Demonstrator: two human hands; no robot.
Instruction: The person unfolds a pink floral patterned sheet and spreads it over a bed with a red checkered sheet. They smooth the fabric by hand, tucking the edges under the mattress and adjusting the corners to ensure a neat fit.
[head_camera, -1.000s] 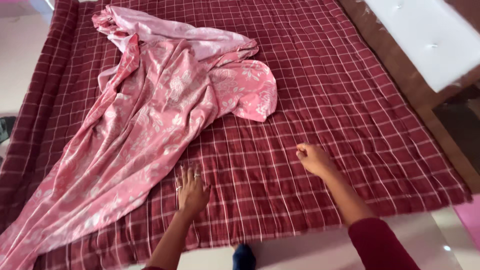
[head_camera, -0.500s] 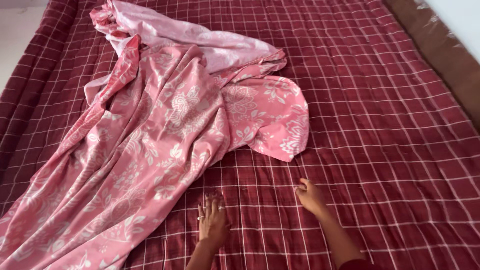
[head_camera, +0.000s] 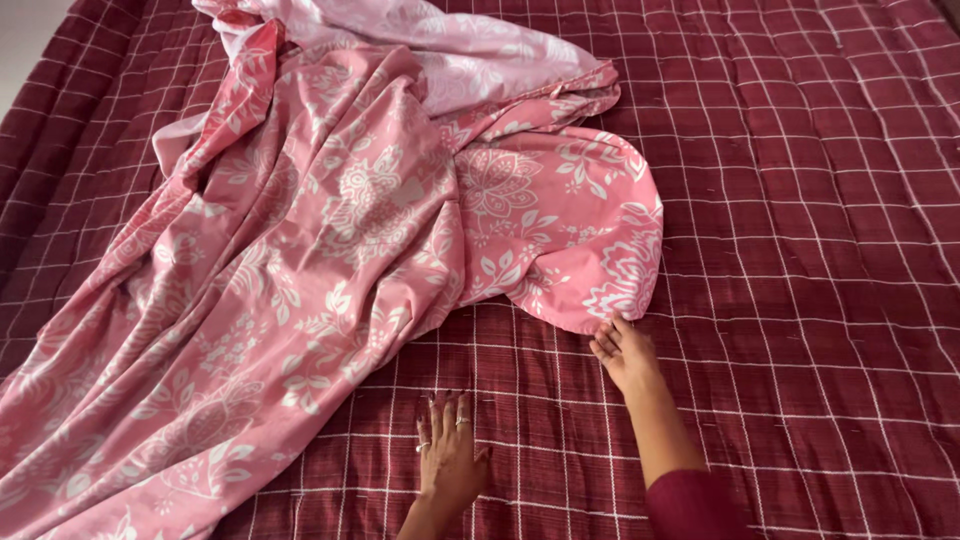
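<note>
Two hands, right hand seemingly touching pink sheet, left hand flat on quilt

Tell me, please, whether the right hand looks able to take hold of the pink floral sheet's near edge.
Probably yes: the right hand already reaches the pink floral sheet at its edge, with nothing between them.

Two hands are seen, the left hand and right hand; one pink floral sheet upper left; one maroon checked quilt.
</note>
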